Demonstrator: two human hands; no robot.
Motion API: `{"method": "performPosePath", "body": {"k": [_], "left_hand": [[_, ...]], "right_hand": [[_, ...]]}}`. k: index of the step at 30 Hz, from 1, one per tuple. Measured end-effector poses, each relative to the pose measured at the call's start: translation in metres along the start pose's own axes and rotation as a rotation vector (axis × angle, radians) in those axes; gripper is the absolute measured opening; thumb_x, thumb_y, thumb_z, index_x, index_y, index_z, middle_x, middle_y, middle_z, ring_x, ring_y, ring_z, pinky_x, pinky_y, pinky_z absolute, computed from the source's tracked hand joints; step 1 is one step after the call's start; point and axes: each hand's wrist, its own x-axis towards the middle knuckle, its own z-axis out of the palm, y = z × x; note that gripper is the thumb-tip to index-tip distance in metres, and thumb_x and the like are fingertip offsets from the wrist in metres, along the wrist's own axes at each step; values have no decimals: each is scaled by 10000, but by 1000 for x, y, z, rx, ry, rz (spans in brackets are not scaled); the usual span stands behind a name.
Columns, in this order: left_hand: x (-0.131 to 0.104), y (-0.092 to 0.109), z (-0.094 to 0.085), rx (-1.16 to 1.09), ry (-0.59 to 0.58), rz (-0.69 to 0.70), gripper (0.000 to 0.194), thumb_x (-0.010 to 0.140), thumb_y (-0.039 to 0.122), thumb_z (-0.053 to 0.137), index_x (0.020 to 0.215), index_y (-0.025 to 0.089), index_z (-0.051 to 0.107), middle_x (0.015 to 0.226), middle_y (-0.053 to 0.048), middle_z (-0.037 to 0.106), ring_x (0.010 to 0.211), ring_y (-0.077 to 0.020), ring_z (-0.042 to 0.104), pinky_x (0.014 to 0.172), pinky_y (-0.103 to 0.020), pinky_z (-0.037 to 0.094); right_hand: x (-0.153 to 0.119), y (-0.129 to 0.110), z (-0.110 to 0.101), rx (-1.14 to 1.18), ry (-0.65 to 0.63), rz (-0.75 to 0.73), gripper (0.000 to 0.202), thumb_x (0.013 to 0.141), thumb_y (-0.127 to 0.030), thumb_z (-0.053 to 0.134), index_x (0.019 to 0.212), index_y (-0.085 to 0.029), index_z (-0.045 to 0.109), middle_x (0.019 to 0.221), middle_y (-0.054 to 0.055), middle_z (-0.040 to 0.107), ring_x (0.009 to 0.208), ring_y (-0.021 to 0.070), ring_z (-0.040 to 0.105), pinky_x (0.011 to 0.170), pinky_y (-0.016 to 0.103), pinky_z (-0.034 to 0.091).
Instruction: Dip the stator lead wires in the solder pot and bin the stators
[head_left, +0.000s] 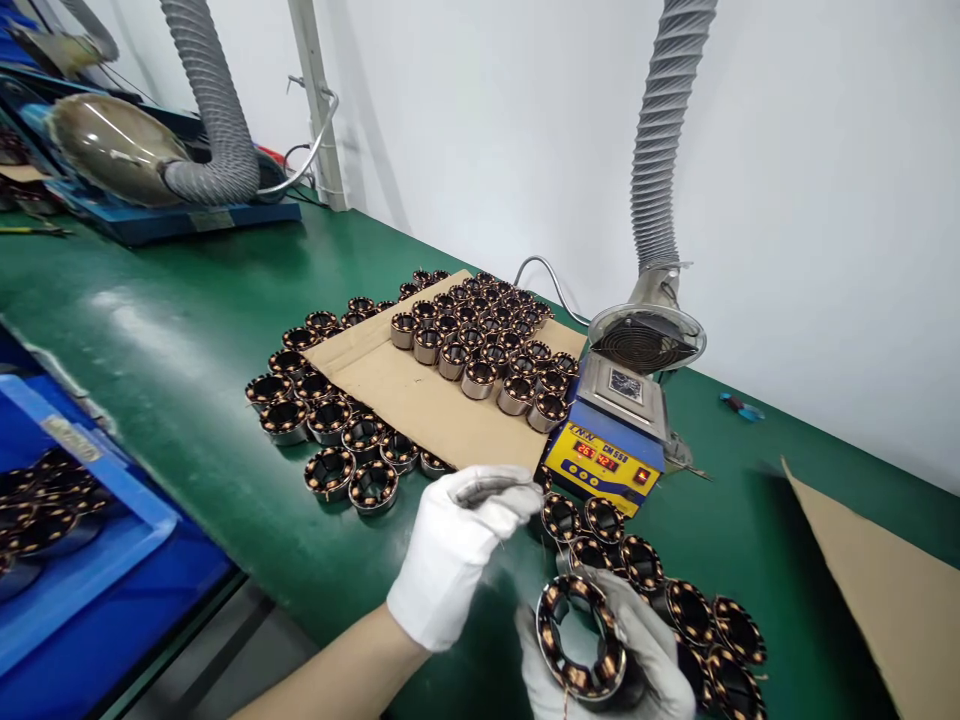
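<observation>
My right hand (652, 640), in a white glove, grips a motor stator (581, 640), a metal ring with copper windings inside. Its open face is turned toward me, and a short copper wire end hangs from its lower rim. My left hand (469, 540), also gloved in white, is raised to the left of that stator and apart from it. The fingers are curled with their tips together; whatever they may pinch is too small to make out. Beyond my right hand stand several more stators (641, 562), next to a blue and yellow solder pot (607, 465) with a lit red display.
Rows of stators (478, 378) stand on a cardboard sheet (420, 400), with more stators (330, 472) beneath and beside it. A fume hood (646, 335) hangs over the solder pot. A blue crate (150, 530) is at left, another cardboard sheet (885, 570) at right.
</observation>
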Motion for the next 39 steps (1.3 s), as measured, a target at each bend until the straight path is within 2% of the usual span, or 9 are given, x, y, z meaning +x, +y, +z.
{"method": "performPosePath", "body": {"k": [3,5,8,10,17,24,30,35,39], "left_hand": [[-4,-1,2,132,-206,-131,402,534,27,719,902,187,735,882,-7,767,797,-162,709,700,-192,556],[-9,0,8,247,-264,-223,341,536,81,733,863,177,743,858,-10,765,787,-178,703,676,-206,549],[-12,3,18,303,-194,-260,127,568,161,720,695,157,735,689,2,740,677,-161,674,634,-213,530],[-11,3,19,272,-162,-275,110,560,145,709,668,157,727,651,16,725,641,-142,655,624,-207,523],[-5,-3,9,209,-293,-275,524,450,87,757,966,173,715,946,-19,753,901,-201,680,782,-255,537],[-4,5,19,274,-221,-336,226,546,245,741,747,143,726,735,-28,745,725,-186,677,704,-272,536],[-3,-1,12,279,-273,-341,458,492,182,776,946,157,714,834,-25,747,784,-174,664,692,-246,515],[-1,-2,9,261,-192,-320,213,524,212,753,726,152,722,666,13,695,626,-117,602,620,-224,485],[1,-2,9,258,-182,-335,136,501,175,737,634,160,711,609,23,689,592,-117,600,585,-219,475]], "right_hand": [[-4,-1,2,-21,20,20,587,606,-256,863,1116,-203,577,1045,72,604,892,211,649,743,328,556],[-7,0,3,-52,36,11,573,616,-248,856,1109,-209,568,1058,76,592,909,221,646,758,346,556],[-9,-1,4,-36,41,54,560,634,-274,848,1114,-215,565,1084,81,582,947,225,633,792,349,545],[-9,-1,3,-13,25,81,543,639,-299,845,1104,-216,576,1074,76,590,946,223,630,802,344,536],[-2,0,-1,-44,9,-4,566,642,-254,840,1135,-202,567,1058,68,600,928,206,633,795,311,515],[-7,-1,2,-58,24,42,586,594,-224,869,1099,-198,574,1066,77,595,921,209,633,777,316,531],[-5,2,2,-107,26,-11,578,623,-226,847,1121,-199,556,1081,91,585,928,236,640,748,356,561],[0,7,1,-180,17,-111,559,564,-207,880,1053,-181,608,954,67,631,785,199,653,647,301,566],[0,7,3,-164,34,-127,569,567,-208,879,1069,-180,612,961,71,636,792,205,658,648,312,575]]}}
